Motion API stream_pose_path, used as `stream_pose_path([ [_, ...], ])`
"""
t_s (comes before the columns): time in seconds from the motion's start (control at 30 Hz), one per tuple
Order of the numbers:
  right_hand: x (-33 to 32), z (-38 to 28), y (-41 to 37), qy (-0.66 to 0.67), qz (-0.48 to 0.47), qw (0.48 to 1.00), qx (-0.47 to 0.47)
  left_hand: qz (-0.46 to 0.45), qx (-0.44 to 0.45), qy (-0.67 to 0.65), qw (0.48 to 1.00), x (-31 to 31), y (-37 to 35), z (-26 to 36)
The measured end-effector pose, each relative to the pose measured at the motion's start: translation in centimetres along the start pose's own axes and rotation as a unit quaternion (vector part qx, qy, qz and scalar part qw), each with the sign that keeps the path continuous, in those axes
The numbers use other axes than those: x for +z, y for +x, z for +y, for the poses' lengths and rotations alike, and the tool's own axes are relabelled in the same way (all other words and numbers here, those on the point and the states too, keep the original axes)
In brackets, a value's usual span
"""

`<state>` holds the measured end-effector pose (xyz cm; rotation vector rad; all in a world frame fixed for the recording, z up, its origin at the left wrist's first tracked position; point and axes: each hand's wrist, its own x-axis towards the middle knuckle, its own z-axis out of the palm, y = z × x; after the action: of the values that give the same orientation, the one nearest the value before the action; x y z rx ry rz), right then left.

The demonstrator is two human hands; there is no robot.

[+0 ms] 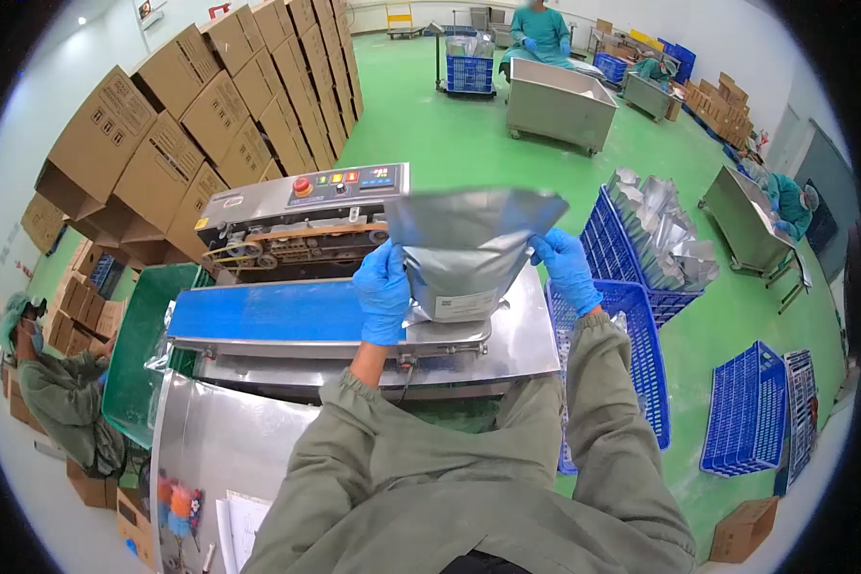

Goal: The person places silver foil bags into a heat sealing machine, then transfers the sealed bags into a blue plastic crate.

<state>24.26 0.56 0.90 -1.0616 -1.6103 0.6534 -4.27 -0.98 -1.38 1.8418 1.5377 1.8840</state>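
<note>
A silver foil pouch [459,258] with a white label near its lower edge is held up in front of me. My left hand [383,289], in a blue glove, pinches its left side. My right hand [566,268], gloved too, grips its upper right edge. The pouch's bottom is over the steel end of a band sealer [306,206], beside the sealer's blue conveyor belt [263,311]. On the sealer's panel are a red knob, lit buttons and a digital display.
Blue crates stand at right, one packed with silver pouches [655,230]. A green bin [143,354] sits left of the belt near a seated person [57,402]. Stacked cartons [201,105] rise behind. People in green gowns work at steel bins [560,105].
</note>
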Motion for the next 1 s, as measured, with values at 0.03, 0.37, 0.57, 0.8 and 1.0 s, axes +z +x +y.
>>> stream_pose_path([
  [0.03, 0.3, 0.0, -0.1, 0.043, 0.013, 0.999, 0.023, 0.001, 0.005, -0.002, 1.0, 0.8, 0.0, -1.0],
  [0.37, 1.8, 1.2, 1.4, 0.024, 0.004, 0.993, 0.119, -0.172, -0.221, -0.292, 0.915, 1.9, 3.3, -0.6],
  [0.57, 3.3, 3.8, 1.6, 0.027, 0.013, 0.995, 0.096, -0.125, -0.385, -0.429, 0.808, 5.1, 2.8, -4.1],
  [0.8, 4.7, 4.0, -1.8, 0.018, -0.009, 0.975, 0.223, -0.209, -0.43, -0.274, 0.834, 4.5, -2.2, -9.3],
  [1.0, 8.4, 6.2, -1.0, -0.009, -0.056, 0.99, 0.132, -0.202, -0.46, -0.167, 0.849, 2.4, -0.5, -11.6],
])
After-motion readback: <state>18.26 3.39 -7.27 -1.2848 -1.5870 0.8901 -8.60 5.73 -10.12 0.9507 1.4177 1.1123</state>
